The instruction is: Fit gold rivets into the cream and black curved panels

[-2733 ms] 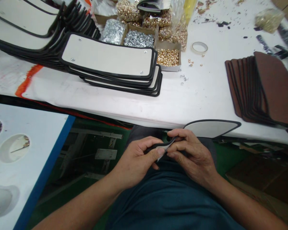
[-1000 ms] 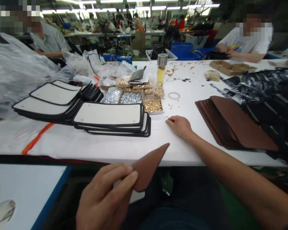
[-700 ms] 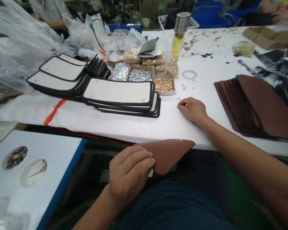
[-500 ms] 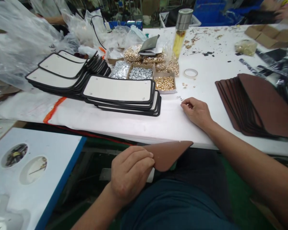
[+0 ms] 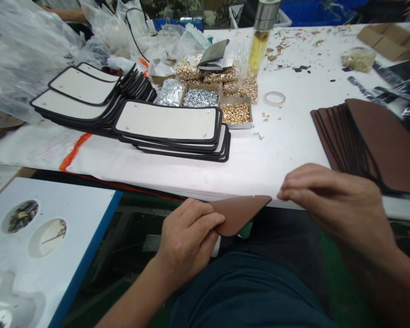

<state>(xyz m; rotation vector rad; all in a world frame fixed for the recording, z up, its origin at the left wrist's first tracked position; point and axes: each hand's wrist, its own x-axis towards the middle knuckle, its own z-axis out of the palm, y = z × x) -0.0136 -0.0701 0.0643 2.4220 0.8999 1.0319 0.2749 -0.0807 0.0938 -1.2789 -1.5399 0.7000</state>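
Observation:
A brown panel (image 5: 242, 213) is held by my left hand (image 5: 191, 234) below the table's front edge, thumb on top and its far corner pointing right. Just right of that corner is my right hand (image 5: 335, 200), raised near the table edge with its fingertips pinched together. Whatever it pinches is too small to make out. Small silver pieces (image 5: 258, 135) lie on the white table, beyond my right hand. Behind them stand a box of gold fasteners (image 5: 235, 114) and a box of silver fasteners (image 5: 201, 97).
White, black-edged panels (image 5: 167, 120) are stacked left of centre. Brown panels (image 5: 382, 141) lie fanned at the right. A tape roll (image 5: 275, 97) and a glass bottle (image 5: 259, 45) stand further back. A white surface with round holes (image 5: 85, 214) is at lower left.
My right hand has moved from the small silver pieces back toward me, close to the brown panel's corner. My left hand still grips the panel, in nearly the same place.

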